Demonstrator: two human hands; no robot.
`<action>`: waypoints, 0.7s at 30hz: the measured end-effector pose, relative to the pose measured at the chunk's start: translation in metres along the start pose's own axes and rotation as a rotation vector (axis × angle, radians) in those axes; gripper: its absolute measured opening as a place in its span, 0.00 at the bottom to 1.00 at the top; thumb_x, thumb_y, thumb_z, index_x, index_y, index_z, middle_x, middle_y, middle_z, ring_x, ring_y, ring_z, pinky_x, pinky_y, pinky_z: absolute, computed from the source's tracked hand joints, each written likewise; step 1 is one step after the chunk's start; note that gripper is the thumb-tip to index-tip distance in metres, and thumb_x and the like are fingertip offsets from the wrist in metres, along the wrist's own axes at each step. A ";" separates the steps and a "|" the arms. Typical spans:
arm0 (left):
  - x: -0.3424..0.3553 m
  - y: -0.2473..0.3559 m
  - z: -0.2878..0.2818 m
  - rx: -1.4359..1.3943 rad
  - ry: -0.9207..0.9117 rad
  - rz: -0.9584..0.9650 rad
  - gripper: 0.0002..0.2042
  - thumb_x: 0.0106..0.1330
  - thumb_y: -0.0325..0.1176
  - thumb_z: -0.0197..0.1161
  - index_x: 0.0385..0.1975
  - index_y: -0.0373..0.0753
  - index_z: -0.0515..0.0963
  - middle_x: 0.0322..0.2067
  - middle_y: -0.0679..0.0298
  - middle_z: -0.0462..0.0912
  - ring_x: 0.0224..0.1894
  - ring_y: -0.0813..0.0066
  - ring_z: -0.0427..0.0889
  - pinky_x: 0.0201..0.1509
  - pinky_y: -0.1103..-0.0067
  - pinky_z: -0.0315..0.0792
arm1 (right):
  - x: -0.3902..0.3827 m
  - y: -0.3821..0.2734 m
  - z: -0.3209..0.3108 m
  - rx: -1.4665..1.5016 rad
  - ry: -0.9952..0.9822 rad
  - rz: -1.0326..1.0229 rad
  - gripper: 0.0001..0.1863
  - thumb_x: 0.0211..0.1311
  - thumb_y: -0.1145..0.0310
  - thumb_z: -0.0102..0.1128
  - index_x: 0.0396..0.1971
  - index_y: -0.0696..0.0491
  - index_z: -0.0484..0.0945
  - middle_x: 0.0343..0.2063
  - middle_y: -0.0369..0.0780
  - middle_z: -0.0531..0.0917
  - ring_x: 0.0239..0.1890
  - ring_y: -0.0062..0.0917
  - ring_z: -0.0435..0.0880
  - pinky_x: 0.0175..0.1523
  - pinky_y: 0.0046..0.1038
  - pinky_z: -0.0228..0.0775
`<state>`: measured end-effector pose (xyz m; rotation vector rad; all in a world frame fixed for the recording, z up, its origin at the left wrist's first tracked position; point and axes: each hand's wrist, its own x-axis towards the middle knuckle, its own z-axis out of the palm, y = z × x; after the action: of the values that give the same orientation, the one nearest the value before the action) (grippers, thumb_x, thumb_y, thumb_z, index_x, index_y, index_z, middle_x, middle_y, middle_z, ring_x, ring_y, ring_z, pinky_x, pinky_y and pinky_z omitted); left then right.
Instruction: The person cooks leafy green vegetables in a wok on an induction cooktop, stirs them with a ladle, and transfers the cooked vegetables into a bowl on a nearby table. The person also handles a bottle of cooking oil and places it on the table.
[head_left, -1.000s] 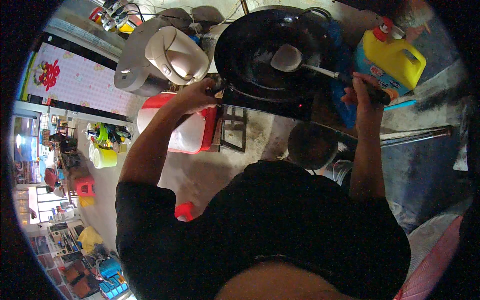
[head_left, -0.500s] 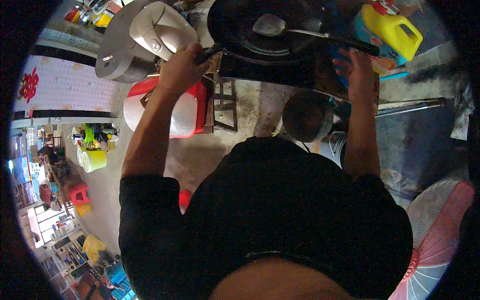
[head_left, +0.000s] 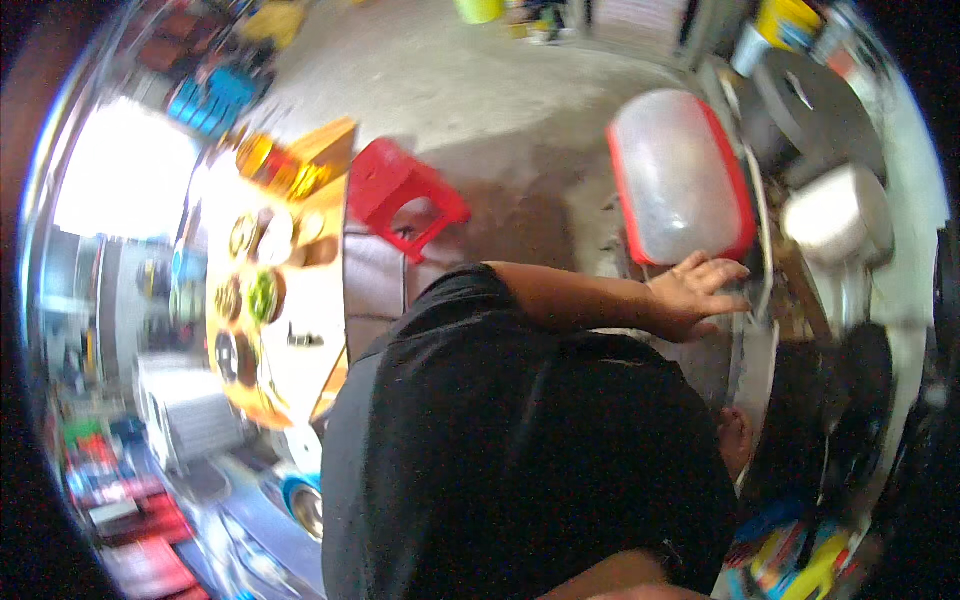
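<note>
My left hand (head_left: 695, 293) reaches out to the right with its fingers spread and holds nothing. It is nearest the red-rimmed box with a pale, cloudy top (head_left: 675, 175), just below that box's lower edge. Part of my right hand (head_left: 735, 440) shows past my dark shirt; its fingers are too hidden and blurred to read. To the right of both hands is the black wok (head_left: 862, 400), dim and smeared, on the dark stove area. A pale kettle (head_left: 835, 215) stands beyond the left hand, beside a large grey lidded cooker (head_left: 830, 110).
On the left, a wooden table (head_left: 325, 270) bears several dishes, one with green vegetables (head_left: 263, 297), and a bottle of yellow liquid (head_left: 280, 168). A red plastic stool (head_left: 405, 195) stands beside it. A yellow jug (head_left: 825, 572) is at lower right.
My view and body have turned left, bringing the table and stool into sight. My left hand has come away from the wok's handle and opened. The wok now lies at the right.
</note>
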<state>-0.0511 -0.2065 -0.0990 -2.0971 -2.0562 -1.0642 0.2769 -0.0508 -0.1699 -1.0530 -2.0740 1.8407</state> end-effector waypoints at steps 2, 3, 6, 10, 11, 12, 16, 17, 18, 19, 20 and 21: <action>-0.024 -0.008 -0.016 -0.018 0.069 -0.140 0.29 0.53 0.40 0.66 0.57 0.49 0.66 0.60 0.48 0.58 0.63 0.50 0.59 0.62 0.56 0.55 | 0.028 -0.038 0.019 -0.214 -0.137 -0.024 0.24 0.70 0.55 0.43 0.57 0.57 0.65 0.47 0.45 0.77 0.49 0.29 0.76 0.51 0.29 0.69; -0.036 -0.014 -0.022 -0.045 0.122 -0.205 0.30 0.52 0.40 0.66 0.57 0.49 0.66 0.59 0.48 0.58 0.63 0.50 0.60 0.61 0.57 0.56 | 0.042 -0.059 0.031 -0.305 -0.207 -0.074 0.25 0.71 0.55 0.42 0.59 0.57 0.63 0.48 0.46 0.76 0.50 0.30 0.76 0.52 0.30 0.68; -0.076 -0.020 -0.044 0.012 0.204 -0.389 0.33 0.50 0.42 0.67 0.58 0.50 0.64 0.60 0.49 0.58 0.62 0.49 0.61 0.62 0.57 0.58 | 0.074 -0.117 0.082 -0.225 -0.287 -0.088 0.24 0.71 0.64 0.38 0.63 0.58 0.58 0.53 0.50 0.74 0.56 0.33 0.72 0.60 0.33 0.62; -0.139 -0.031 -0.071 0.108 0.297 -0.653 0.32 0.51 0.42 0.67 0.58 0.48 0.64 0.60 0.49 0.59 0.62 0.48 0.61 0.62 0.57 0.58 | 0.113 -0.164 0.157 -0.142 -0.442 -0.244 0.26 0.70 0.62 0.38 0.64 0.58 0.58 0.57 0.52 0.70 0.59 0.35 0.70 0.64 0.36 0.54; -0.155 -0.034 -0.077 0.131 0.311 -0.716 0.32 0.51 0.42 0.67 0.58 0.48 0.64 0.60 0.49 0.59 0.62 0.48 0.61 0.62 0.57 0.58 | 0.120 -0.171 0.174 -0.162 -0.488 -0.277 0.25 0.71 0.62 0.38 0.64 0.58 0.58 0.58 0.51 0.69 0.59 0.36 0.70 0.64 0.35 0.55; -0.170 -0.036 -0.084 0.154 0.347 -0.778 0.31 0.51 0.42 0.66 0.57 0.47 0.64 0.59 0.48 0.59 0.61 0.47 0.61 0.61 0.58 0.60 | 0.126 -0.178 0.192 -0.173 -0.522 -0.304 0.25 0.71 0.62 0.38 0.63 0.59 0.59 0.58 0.51 0.69 0.59 0.36 0.70 0.64 0.35 0.56; -0.235 -0.038 -0.105 0.163 0.504 -1.001 0.31 0.51 0.44 0.67 0.56 0.45 0.65 0.59 0.46 0.60 0.60 0.44 0.63 0.60 0.60 0.63 | 0.136 -0.204 0.249 -0.367 -0.685 -0.393 0.24 0.72 0.60 0.39 0.58 0.61 0.66 0.53 0.49 0.74 0.55 0.32 0.73 0.61 0.31 0.59; -0.247 -0.037 -0.109 0.178 0.562 -1.037 0.30 0.51 0.43 0.67 0.55 0.45 0.66 0.58 0.46 0.61 0.59 0.45 0.64 0.60 0.60 0.63 | 0.137 -0.211 0.261 -0.428 -0.709 -0.396 0.24 0.72 0.59 0.39 0.57 0.62 0.68 0.51 0.48 0.76 0.54 0.30 0.74 0.61 0.31 0.59; -0.258 -0.037 -0.113 0.181 0.605 -1.070 0.30 0.51 0.43 0.67 0.55 0.44 0.66 0.57 0.47 0.62 0.59 0.46 0.64 0.60 0.60 0.63 | 0.136 -0.217 0.271 -0.555 -0.697 -0.459 0.24 0.72 0.59 0.39 0.55 0.62 0.70 0.44 0.46 0.80 0.50 0.27 0.76 0.59 0.28 0.60; -0.264 -0.037 -0.115 0.156 0.619 -1.112 0.29 0.51 0.42 0.67 0.54 0.44 0.67 0.57 0.47 0.62 0.59 0.47 0.64 0.59 0.60 0.63 | 0.136 -0.223 0.281 -0.584 -0.740 -0.476 0.23 0.72 0.59 0.39 0.53 0.63 0.71 0.43 0.46 0.81 0.50 0.27 0.76 0.59 0.28 0.61; -0.272 -0.036 -0.117 0.190 0.671 -1.094 0.28 0.51 0.43 0.67 0.52 0.43 0.68 0.55 0.46 0.64 0.57 0.47 0.66 0.59 0.61 0.65 | 0.136 -0.229 0.290 -0.593 -0.750 -0.497 0.23 0.72 0.59 0.40 0.51 0.63 0.73 0.42 0.46 0.81 0.49 0.26 0.77 0.58 0.28 0.61; -0.278 -0.038 -0.119 0.127 0.674 -1.122 0.27 0.53 0.43 0.66 0.52 0.43 0.69 0.55 0.46 0.65 0.57 0.47 0.67 0.59 0.62 0.65 | 0.137 -0.233 0.298 -0.613 -0.728 -0.537 0.23 0.72 0.59 0.40 0.49 0.63 0.75 0.42 0.46 0.81 0.49 0.26 0.77 0.58 0.28 0.62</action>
<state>-0.1106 -0.5001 -0.1544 -0.2430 -2.6650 -1.3372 -0.0795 -0.2032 -0.0637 0.2167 -3.0335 1.4406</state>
